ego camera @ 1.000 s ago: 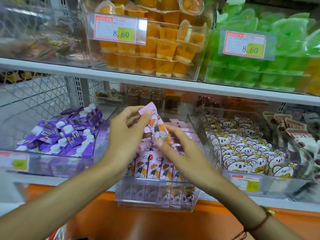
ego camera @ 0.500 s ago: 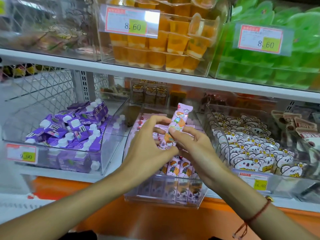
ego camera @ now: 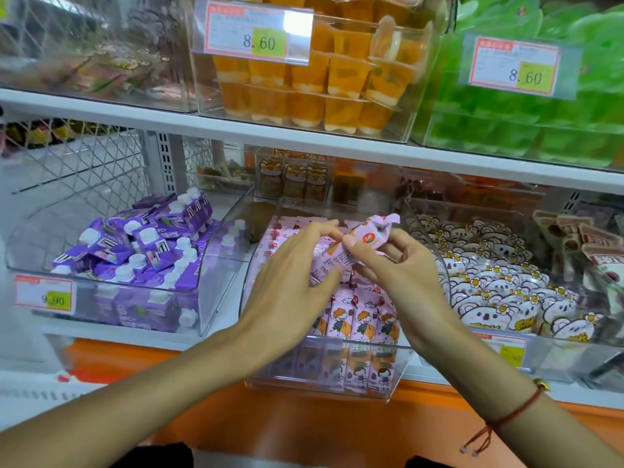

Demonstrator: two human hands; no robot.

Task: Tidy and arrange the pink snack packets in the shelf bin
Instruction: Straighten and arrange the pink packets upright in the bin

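A clear plastic shelf bin (ego camera: 391, 383) in the middle of the lower shelf holds pink snack packets (ego camera: 363, 324) with cartoon figures, standing in a row at its front. Both my hands are over the bin. My right hand (ego camera: 405, 275) pinches one loose pink packet (ego camera: 369, 236) between thumb and fingers, and the packet lies tilted with its crimped end up to the right. My left hand (ego camera: 290, 282) holds the lower end of the same packet with its fingertips. The packets behind my hands are hidden.
A bin of purple drink pouches (ego camera: 135, 251) stands to the left, a bin of white bear-shaped packets (ego camera: 489, 288) to the right. Orange jelly cups (ego camera: 320, 82) and green ones (ego camera: 526, 130) fill the shelf above, which overhangs the bins.
The pink packet has turned from nearly upright to a low tilt, its back side now showing. Both hands shifted a little right and lower over the bin.
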